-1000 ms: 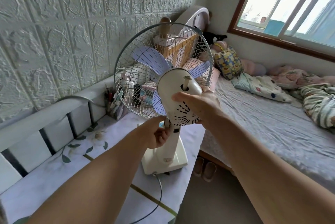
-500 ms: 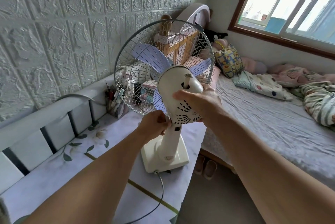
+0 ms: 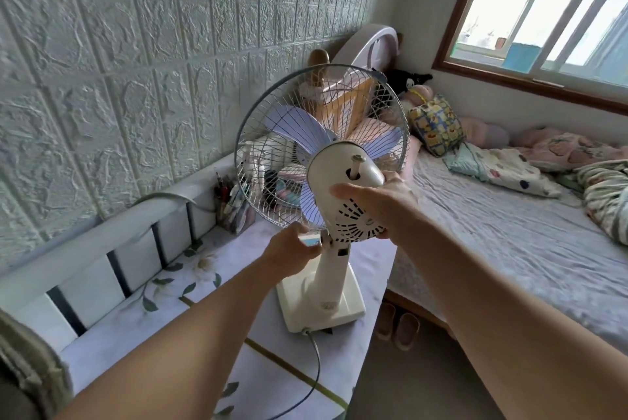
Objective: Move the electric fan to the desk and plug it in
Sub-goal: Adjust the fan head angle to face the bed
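Fan (image 3: 326, 161) is stood upright on the desk (image 3: 210, 287), its square base (image 3: 321, 304) set flat near the desk's right edge, beside the bed (image 3: 509, 239). The motor housing (image 3: 343, 188) is gripped from the right by the right hand (image 3: 377, 205), whose thumb is laid across the back and whose fingers are wrapped round the far side. The neck just below the cage is clasped by the left hand (image 3: 292, 249), fingers curled closed around it. The grey cord (image 3: 314, 368) is seen running from the rear of the base across the desk toward the camera; its plug is out of view. A pen holder (image 3: 234, 212) is kept against the wall behind the cage.
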The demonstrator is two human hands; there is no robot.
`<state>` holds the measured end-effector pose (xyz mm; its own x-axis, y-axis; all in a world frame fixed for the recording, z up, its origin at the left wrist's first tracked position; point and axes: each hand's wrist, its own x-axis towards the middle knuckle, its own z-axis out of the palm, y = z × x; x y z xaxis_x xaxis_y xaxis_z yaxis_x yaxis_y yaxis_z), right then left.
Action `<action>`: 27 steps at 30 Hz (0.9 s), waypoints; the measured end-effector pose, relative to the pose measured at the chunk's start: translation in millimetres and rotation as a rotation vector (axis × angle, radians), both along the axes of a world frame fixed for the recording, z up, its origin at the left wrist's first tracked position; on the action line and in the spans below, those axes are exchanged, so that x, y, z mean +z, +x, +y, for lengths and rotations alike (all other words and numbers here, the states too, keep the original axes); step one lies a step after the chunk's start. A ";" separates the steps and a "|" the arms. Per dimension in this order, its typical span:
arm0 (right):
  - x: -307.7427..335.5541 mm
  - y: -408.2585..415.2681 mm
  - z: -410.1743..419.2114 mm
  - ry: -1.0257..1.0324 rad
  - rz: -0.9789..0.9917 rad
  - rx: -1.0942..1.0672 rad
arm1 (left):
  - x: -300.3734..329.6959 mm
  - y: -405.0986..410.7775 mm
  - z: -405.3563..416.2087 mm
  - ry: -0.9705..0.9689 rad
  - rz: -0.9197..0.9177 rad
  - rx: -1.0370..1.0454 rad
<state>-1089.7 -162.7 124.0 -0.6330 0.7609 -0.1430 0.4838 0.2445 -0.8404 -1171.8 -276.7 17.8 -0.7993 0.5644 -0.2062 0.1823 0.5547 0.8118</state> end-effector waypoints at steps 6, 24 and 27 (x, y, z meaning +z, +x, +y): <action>5.1 2.9 -7.4 0.025 -0.003 -0.005 | 15.2 1.1 -20.5 -0.057 0.012 0.019; 0.1 65.3 -26.3 0.006 0.032 0.084 | 40.1 34.0 -34.9 -0.015 0.003 -0.004; -10.5 73.5 -21.4 -0.006 -0.007 0.094 | 37.3 43.0 -33.0 -0.007 -0.046 0.011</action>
